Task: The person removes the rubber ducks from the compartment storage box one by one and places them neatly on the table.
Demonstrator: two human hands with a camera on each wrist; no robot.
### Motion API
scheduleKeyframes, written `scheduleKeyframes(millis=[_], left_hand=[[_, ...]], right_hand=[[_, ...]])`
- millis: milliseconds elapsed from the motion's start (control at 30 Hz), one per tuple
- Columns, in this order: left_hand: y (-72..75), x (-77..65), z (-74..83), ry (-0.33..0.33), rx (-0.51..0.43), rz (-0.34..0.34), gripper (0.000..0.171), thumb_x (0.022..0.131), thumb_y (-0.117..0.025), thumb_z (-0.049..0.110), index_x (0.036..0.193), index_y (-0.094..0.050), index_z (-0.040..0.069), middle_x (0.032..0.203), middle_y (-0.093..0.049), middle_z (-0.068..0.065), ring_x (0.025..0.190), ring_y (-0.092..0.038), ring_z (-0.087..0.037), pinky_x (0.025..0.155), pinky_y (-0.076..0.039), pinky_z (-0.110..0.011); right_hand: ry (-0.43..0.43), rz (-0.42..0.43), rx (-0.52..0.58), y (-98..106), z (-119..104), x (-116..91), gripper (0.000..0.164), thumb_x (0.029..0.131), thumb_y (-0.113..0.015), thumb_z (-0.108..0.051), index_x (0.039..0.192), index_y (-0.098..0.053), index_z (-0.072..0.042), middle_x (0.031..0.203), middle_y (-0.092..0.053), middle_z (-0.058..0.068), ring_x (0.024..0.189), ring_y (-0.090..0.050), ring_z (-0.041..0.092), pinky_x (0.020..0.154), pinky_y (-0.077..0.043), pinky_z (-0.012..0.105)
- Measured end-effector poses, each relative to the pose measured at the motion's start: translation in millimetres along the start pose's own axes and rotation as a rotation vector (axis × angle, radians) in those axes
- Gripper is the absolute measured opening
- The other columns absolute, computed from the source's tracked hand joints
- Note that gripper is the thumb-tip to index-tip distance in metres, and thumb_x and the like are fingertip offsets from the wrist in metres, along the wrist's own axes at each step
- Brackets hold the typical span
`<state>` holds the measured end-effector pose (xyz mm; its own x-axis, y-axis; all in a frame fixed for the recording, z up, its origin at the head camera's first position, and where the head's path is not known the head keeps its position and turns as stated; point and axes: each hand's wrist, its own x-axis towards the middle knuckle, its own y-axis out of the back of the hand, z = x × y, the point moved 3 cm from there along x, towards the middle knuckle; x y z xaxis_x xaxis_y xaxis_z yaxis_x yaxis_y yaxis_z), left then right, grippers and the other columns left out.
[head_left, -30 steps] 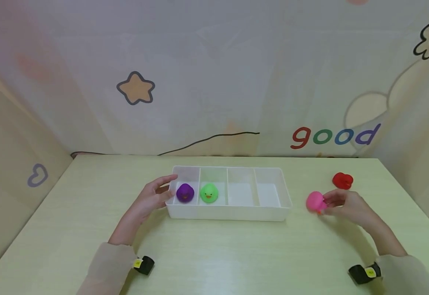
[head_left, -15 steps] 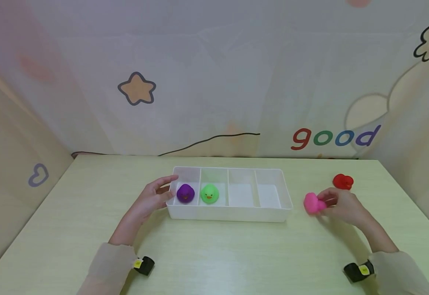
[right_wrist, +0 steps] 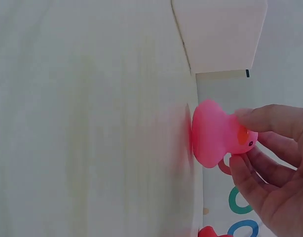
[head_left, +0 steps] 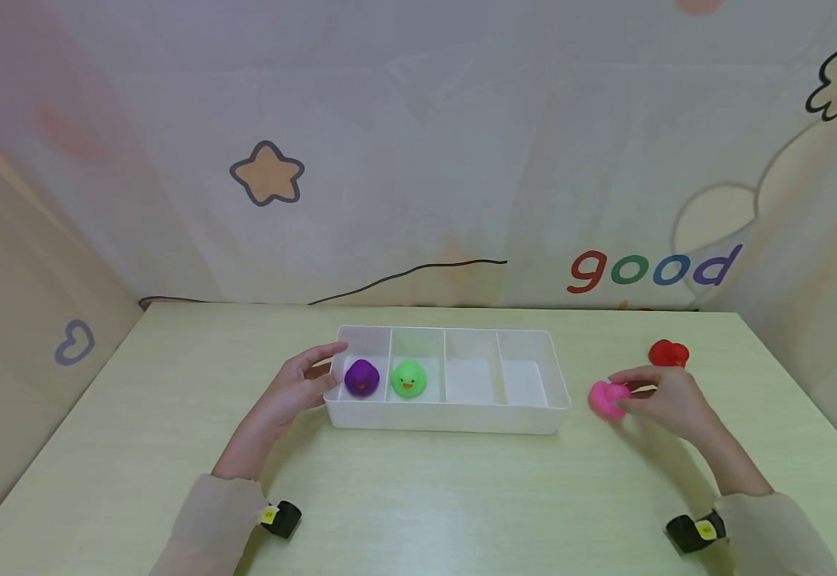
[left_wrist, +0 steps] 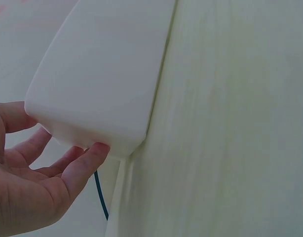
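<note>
A white tray [head_left: 442, 418] with four sections in a row stands on the table. My left hand [head_left: 305, 378] holds its left end, with fingertips [left_wrist: 98, 147] against the end wall in the left wrist view. A purple rubber duck [head_left: 362, 378] sits in the leftmost section and a green rubber duck [head_left: 408, 378] in the one beside it. To the right of the tray, my right hand [head_left: 666, 400] pinches a pink rubber duck [right_wrist: 209, 133] by its head between thumb and fingers. The pink duck's base is close over the table.
A red rubber duck [head_left: 668, 353] lies on the table [head_left: 418, 496] behind my right hand. The tray's two right sections [head_left: 522, 380] show bare white floors. A printed cloth [head_left: 404, 160] hangs along the table's back edge.
My right hand has shifted slightly left toward the tray with the pink duck, which has turned in the fingers. The left hand and tray have stayed put.
</note>
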<state>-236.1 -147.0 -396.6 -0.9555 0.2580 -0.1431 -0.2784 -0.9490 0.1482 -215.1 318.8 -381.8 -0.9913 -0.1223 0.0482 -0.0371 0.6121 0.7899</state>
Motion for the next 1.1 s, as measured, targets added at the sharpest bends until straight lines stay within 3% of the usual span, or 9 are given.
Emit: scheduleKeyframes(millis=[300,467,700,800,1000,1033,1100], left_hand=[[-0.2,-0.2,1.6,-0.008,0.013,0.006,0.05,0.09,-0.05,0.006,0.138,-0.037,0.009,0.142,-0.031,-0.021,0.127,-0.035,-0.038,0.093,-0.041,-0.049],[-0.4,0.1,2.6,-0.002,0.014,0.007,0.05,0.091,-0.05,0.007,0.138,-0.037,0.009,0.142,-0.032,-0.022,0.125,-0.037,-0.038,0.092,-0.041,-0.049],[-0.8,1.2,1.9,0.006,0.014,0.0,0.049,0.091,-0.048,0.004,0.139,-0.036,0.008,0.143,-0.03,-0.021,0.127,-0.034,-0.038,0.094,-0.039,-0.051],[-0.5,1.1,1.4,0.013,0.014,0.009,0.049,0.091,-0.048,0.004,0.139,-0.037,0.009,0.143,-0.031,-0.02,0.127,-0.034,-0.037,0.094,-0.04,-0.05],[-0.4,0.8,0.1,0.013,0.015,0.012,0.049,0.091,-0.048,0.003,0.138,-0.037,0.009,0.142,-0.032,-0.02,0.127,-0.036,-0.037,0.093,-0.041,-0.049],[-0.3,0.9,-0.2,0.011,0.015,0.011,0.049,0.091,-0.048,0.003,0.138,-0.037,0.009,0.142,-0.032,-0.021,0.127,-0.036,-0.037,0.093,-0.041,-0.049],[0.0,0.8,-0.9,0.009,0.014,0.007,0.049,0.091,-0.047,0.003,0.139,-0.036,0.008,0.142,-0.031,-0.021,0.127,-0.035,-0.037,0.094,-0.04,-0.05]], right_hand=[[0.049,-0.1,0.032,-4,-3,-1,0.038,0.072,-0.072,-0.003,0.108,-0.064,0.005,0.102,-0.062,0.022,0.087,-0.061,0.031,0.066,-0.053,0.026],[0.057,-0.062,0.022,-1,2,-2,0.039,0.072,-0.074,-0.006,0.109,-0.064,0.005,0.101,-0.063,0.021,0.088,-0.061,0.032,0.065,-0.052,0.021],[-0.03,-0.008,0.03,14,17,-8,0.048,0.075,-0.074,-0.017,0.115,-0.06,0.005,0.108,-0.059,0.025,0.091,-0.059,0.033,0.065,-0.05,0.018],[-0.056,0.005,0.046,22,23,-12,0.051,0.076,-0.073,-0.02,0.117,-0.058,0.005,0.113,-0.056,0.028,0.088,-0.062,0.025,0.065,-0.05,0.018],[-0.074,0.054,0.076,38,35,-17,0.051,0.077,-0.072,-0.016,0.118,-0.055,0.01,0.117,-0.052,0.032,0.074,-0.058,-0.007,0.064,-0.049,0.016],[-0.073,0.062,0.081,41,37,-17,0.051,0.077,-0.072,-0.015,0.117,-0.055,0.01,0.115,-0.053,0.03,0.073,-0.057,-0.009,0.063,-0.049,0.015],[-0.082,0.071,0.104,47,41,-18,0.051,0.077,-0.073,-0.015,0.117,-0.055,0.01,0.107,-0.063,0.012,0.073,-0.057,-0.01,0.064,-0.049,0.014]])
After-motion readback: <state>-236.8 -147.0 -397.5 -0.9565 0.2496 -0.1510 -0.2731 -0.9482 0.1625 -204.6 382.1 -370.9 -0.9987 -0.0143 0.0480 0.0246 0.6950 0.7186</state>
